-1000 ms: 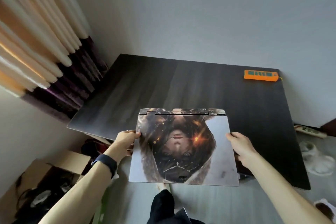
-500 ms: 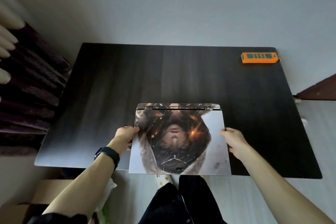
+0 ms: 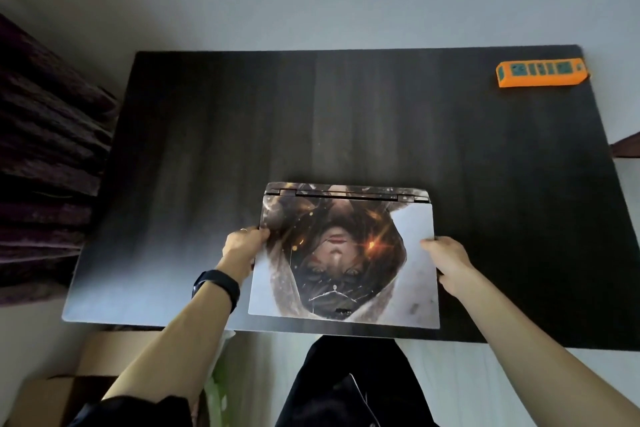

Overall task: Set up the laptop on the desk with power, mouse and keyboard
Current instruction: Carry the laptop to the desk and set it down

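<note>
The left hand [image 3: 244, 250] grips the closed laptop [image 3: 346, 253] at its 9 o'clock edge, thumb on the lid and fingers curled under. The right hand [image 3: 446, 258] holds the 3 o'clock edge the same way, though its fingers are mostly hidden below the casing. A dark wristband [image 3: 216, 288] sits on the left wrist.

A second ago the laptop's near half hung out past the front edge of the desk [image 3: 207, 156]. Now the whole machine lies inside the desk's outline, at 6 o'clock on the top, with the hinge turned toward 12 and the near edge just inside the front rim. Whether it already rests on the wood or is held just above it cannot be told. The view has also squared up to the desk.

This suggests the placing step is nearly finished, with the lid unopened. The orange power strip [image 3: 542, 72] lies at the 1 o'clock corner, well apart from the laptop. No charger, mouse or keyboard is in view, so most of the task seems left to do.

At 9 o'clock hangs a dark curtain [image 3: 45, 149], and at 7 o'clock, below the desk, stands a cardboard box [image 3: 52, 392].
</note>
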Available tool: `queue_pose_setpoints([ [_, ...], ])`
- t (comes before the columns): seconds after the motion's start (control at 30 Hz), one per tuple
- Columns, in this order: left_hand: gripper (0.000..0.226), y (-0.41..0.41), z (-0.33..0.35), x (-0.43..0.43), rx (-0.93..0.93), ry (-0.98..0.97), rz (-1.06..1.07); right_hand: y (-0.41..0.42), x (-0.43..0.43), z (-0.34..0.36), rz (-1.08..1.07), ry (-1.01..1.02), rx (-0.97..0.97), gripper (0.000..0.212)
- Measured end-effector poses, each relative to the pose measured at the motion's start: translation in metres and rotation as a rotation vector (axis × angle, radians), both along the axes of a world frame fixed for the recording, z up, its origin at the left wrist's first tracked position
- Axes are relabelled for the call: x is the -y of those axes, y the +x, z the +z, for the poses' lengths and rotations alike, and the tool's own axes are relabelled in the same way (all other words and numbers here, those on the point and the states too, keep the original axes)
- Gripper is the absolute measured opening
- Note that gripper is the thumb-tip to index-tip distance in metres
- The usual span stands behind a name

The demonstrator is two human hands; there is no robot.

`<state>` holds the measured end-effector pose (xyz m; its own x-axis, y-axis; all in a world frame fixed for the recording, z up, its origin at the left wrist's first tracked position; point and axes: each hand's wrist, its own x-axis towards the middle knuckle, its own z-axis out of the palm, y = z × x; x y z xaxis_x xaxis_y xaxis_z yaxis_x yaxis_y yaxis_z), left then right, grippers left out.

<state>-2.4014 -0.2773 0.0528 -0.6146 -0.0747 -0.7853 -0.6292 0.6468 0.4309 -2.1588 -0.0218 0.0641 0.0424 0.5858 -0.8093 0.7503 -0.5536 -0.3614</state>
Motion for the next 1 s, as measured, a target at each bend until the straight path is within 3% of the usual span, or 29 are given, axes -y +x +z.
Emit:
queue_pose_setpoints([
  [0.13, 0.009, -0.001, -0.004, -0.004, -0.003, 0.009, 0.004, -0.005, -0.006, -0.006, -0.012, -0.008, 0.006, 0.026],
  [0.43, 0.026, -0.002, -0.019, 0.000, -0.017, 0.037, 0.032, -0.014, -0.012, -0.011, -0.015, 0.041, -0.024, 0.027],
  [0.6, 0.031, 0.003, -0.017, -0.002, -0.093, -0.069, -0.122, -0.008, -0.007, -0.015, 0.075, 0.100, -0.025, 0.038],
  [0.77, 0.044, 0.026, -0.006, 0.004, -0.249, -0.101, -0.344, 0.007, 0.005, -0.012, 0.268, 0.133, -0.061, 0.060],
  [1.0, 0.086, 0.087, -0.015, 0.049, -0.378, -0.080, -0.728, 0.040, 0.051, -0.013, 0.580, 0.261, -0.062, 0.108],
])
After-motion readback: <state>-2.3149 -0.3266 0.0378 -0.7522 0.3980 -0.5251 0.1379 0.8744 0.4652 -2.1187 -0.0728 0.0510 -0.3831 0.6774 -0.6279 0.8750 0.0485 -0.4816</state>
